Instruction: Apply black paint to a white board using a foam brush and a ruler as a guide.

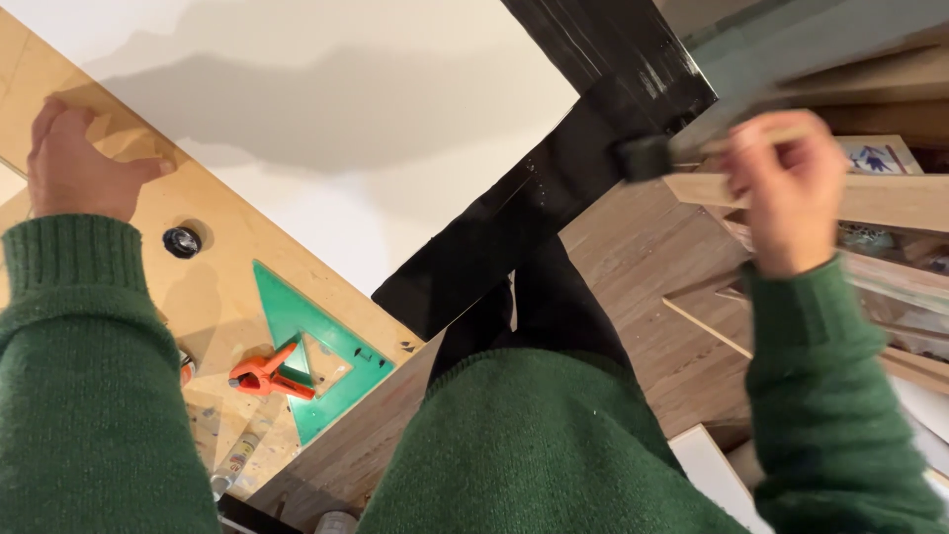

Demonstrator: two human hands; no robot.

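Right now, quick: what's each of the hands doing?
Left hand: open, resting flat on the plywood board, holding nothing.
Right hand: closed around the handle of a foam brush at the black-painted plank.

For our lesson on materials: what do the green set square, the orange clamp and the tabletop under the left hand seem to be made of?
Green set square: seemingly translucent plastic, glossy; the wood shows dimly through it.
Orange clamp: probably moulded plastic, smooth and evenly coloured.
Tabletop under the left hand: pale wood, likely plywood, matt, with faint grain.
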